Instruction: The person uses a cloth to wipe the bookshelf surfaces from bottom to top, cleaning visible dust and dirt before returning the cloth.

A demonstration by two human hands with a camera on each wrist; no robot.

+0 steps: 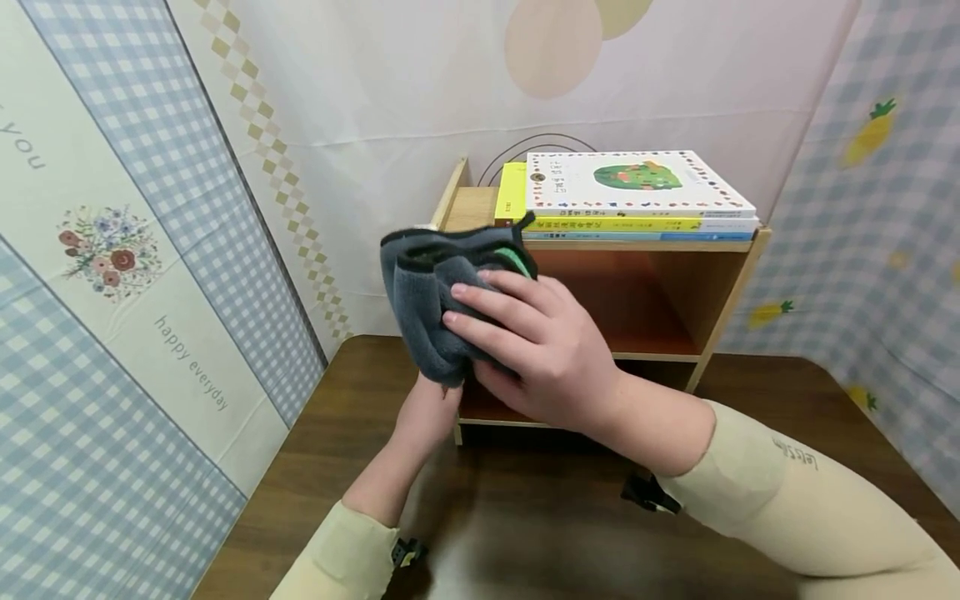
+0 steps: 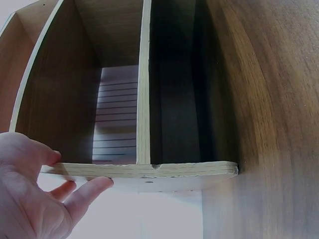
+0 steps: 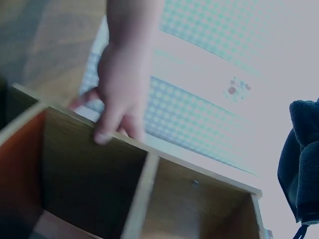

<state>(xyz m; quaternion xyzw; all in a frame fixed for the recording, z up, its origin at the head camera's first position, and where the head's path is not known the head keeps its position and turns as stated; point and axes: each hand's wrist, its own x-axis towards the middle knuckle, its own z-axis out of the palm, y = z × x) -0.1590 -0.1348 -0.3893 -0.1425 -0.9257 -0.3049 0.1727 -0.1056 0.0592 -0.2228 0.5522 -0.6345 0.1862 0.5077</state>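
Observation:
My right hand (image 1: pixel 547 350) holds a folded dark grey cloth (image 1: pixel 423 304) with black edging, its fingers laid across the front and the thumb lower down. The cloth is raised in front of a small wooden shelf (image 1: pixel 731 300) and appears again at the right edge of the right wrist view. My left hand (image 2: pixel 37 191) grips the shelf's side panel (image 2: pixel 124 171), thumb on the inner face and fingers on the outer. In the head view the cloth hides most of that hand; the right wrist view shows the left hand (image 3: pixel 122 92) over the panel edge.
Several books (image 1: pixel 637 187) lie stacked on the shelf's top board, a white one uppermost. The shelf stands on a dark brown wooden table (image 1: pixel 360 375). Patterned cloth hangings (image 1: pixel 375 75) enclose the back and both sides.

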